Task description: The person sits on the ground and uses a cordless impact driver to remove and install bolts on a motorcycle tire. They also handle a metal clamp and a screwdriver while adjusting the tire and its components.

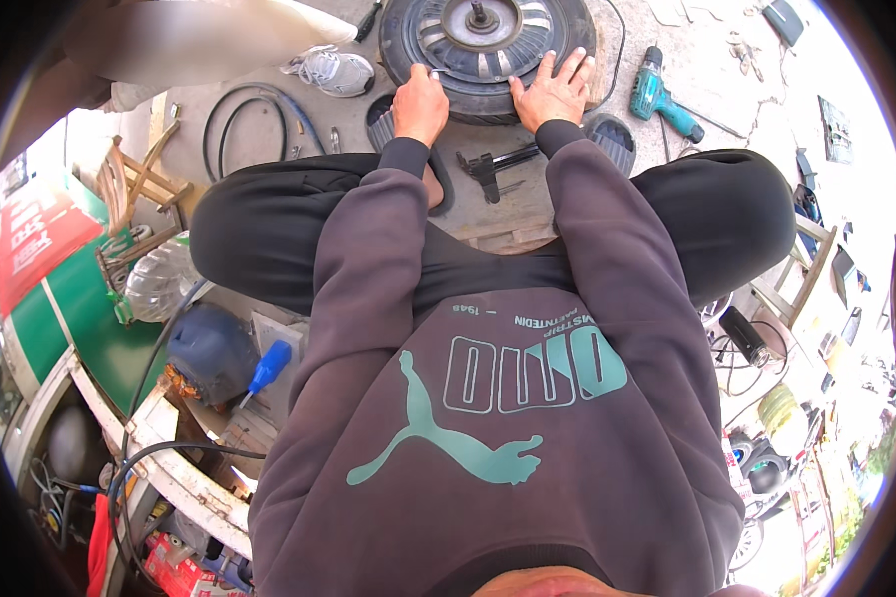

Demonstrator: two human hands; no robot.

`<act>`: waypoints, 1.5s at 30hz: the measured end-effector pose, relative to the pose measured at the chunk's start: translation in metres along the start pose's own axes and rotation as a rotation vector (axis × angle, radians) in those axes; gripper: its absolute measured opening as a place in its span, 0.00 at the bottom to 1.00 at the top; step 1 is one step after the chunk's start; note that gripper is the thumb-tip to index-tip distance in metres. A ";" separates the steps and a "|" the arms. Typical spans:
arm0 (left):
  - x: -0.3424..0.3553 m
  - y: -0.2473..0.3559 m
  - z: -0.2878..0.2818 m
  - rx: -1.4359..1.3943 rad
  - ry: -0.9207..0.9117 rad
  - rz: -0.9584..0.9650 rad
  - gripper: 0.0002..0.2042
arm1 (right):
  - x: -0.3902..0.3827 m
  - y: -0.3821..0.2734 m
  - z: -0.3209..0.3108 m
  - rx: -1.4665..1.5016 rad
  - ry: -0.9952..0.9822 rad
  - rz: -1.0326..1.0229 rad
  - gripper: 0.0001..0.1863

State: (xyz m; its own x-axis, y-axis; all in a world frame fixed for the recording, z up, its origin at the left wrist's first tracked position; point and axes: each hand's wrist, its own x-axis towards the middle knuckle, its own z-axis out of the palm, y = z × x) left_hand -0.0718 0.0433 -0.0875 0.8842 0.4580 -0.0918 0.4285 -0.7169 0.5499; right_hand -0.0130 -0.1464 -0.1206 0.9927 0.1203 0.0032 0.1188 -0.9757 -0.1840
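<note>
A black tyre (406, 55) on a wheel with a dark silver-striped hub (483, 25) lies flat at top centre. My left hand (419, 104) is closed on a thin metal tool (438, 71) at the tyre's left front, by the rim. My right hand (553, 92) rests on the tyre's front right with fingers spread. Below the wheel, between my legs, lies a black tool (483, 171). A teal cordless drill (650, 90) lies to the right.
At the upper left are another person's leg, a grey sneaker (334, 72) and a black hose (231, 111). Wooden frames (144, 174), a plastic bottle (159, 279) and a blue jug (209, 353) are at my left. Cables and scattered parts lie at my right.
</note>
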 end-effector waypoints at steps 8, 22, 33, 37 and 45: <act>0.008 -0.008 0.007 0.005 0.140 0.070 0.11 | -0.002 -0.003 0.002 0.000 -0.014 -0.001 0.47; 0.012 -0.008 0.008 0.027 0.167 0.136 0.10 | -0.001 -0.001 0.002 0.003 -0.007 -0.007 0.46; 0.010 -0.002 0.002 0.335 0.086 0.405 0.06 | -0.007 -0.009 -0.022 0.051 -0.060 0.016 0.44; 0.015 -0.010 -0.004 0.349 0.095 0.482 0.04 | -0.006 -0.011 -0.017 0.024 -0.052 0.025 0.45; 0.006 -0.010 0.001 0.378 0.187 0.468 0.08 | 0.006 -0.001 -0.004 0.290 0.109 0.137 0.39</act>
State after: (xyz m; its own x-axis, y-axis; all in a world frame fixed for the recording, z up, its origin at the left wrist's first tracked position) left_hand -0.0706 0.0531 -0.0945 0.9611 0.1105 0.2530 0.0705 -0.9843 0.1621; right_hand -0.0070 -0.1455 -0.1168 0.9972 -0.0435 0.0611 -0.0104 -0.8869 -0.4619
